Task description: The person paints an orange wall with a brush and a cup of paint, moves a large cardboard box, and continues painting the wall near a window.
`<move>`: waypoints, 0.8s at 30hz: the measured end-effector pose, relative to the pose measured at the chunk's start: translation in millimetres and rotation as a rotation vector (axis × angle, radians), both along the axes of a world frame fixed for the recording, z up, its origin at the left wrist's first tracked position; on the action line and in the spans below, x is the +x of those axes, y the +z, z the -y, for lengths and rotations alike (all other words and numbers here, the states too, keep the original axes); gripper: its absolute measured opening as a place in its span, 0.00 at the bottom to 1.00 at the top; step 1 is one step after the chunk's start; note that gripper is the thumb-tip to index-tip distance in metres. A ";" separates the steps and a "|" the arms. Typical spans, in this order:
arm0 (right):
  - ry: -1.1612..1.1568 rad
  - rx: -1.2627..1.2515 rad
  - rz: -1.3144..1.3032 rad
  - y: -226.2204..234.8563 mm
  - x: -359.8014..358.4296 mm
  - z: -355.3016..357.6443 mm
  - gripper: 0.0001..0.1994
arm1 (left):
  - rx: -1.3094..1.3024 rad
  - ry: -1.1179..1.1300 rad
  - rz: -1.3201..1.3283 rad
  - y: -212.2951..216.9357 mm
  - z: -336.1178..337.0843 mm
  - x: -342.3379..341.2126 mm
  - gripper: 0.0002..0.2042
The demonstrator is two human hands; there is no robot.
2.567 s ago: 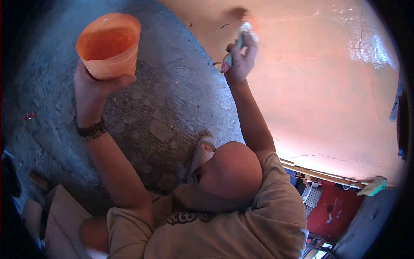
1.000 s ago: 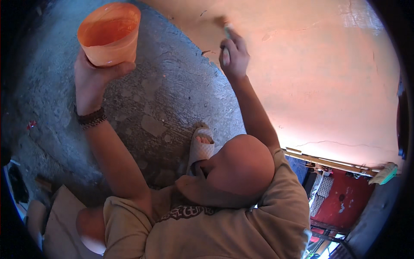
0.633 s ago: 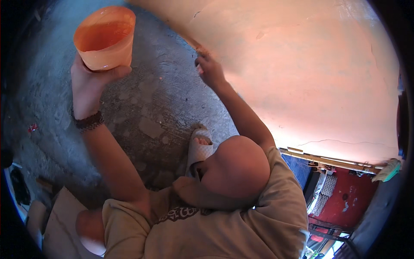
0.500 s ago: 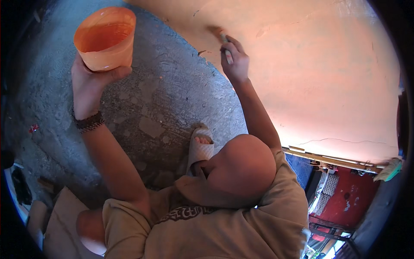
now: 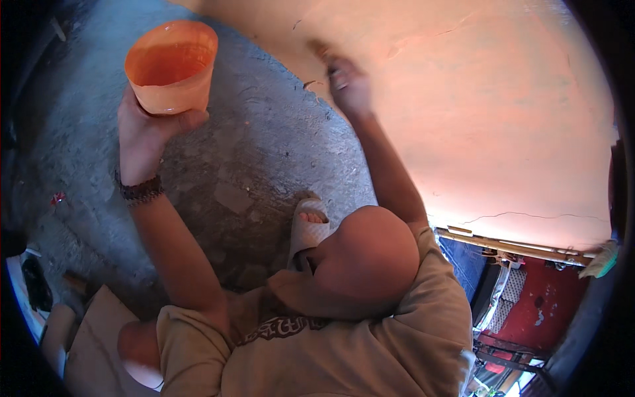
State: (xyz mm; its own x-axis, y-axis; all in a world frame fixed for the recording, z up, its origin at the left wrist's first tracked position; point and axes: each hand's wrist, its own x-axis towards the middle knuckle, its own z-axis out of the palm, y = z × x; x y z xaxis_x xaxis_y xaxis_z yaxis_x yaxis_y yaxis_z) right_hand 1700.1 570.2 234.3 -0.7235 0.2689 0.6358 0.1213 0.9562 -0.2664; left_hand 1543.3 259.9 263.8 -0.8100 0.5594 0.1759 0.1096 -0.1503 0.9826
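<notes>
My left hand (image 5: pixel 147 135) grips an orange plastic tub (image 5: pixel 173 98) from below, its thumb along the near side. Wet orange paint (image 5: pixel 173 65) coats the inside of the tub, which tilts a little toward me. Farther right, my right hand (image 5: pixel 350 89) is closed around the handle of a paintbrush (image 5: pixel 324 51). The brush end meets the orange-painted wall (image 5: pixel 476 126) near its lower edge, though motion blurs the bristles. Fingers cover most of the handle.
Rough grey concrete floor (image 5: pixel 245 159) runs along the wall's foot. My slippered foot (image 5: pixel 309 225) stands close to that edge. A cracked line crosses the wall at right, above a bamboo pole (image 5: pixel 516 243). A green-handled brush (image 5: pixel 603 259) sits at the far right.
My right hand and the paintbrush have shifted left along the wall. The tub in my left hand has moved slightly right and down.
</notes>
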 end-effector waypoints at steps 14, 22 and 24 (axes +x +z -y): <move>0.144 -0.001 0.561 -75.4 -9.9 16.7 0.06 | 0.031 -0.018 0.056 0.0 6.6 7.4 0.33; 0.031 0.342 -0.269 34.1 27.8 21.3 0.04 | 0.009 0.068 0.028 -3.4 8.3 -1.8 0.33; 0.063 0.246 -0.292 57.3 40.8 31.2 0.07 | 0.023 0.029 0.072 -4.2 3.3 -3.4 0.34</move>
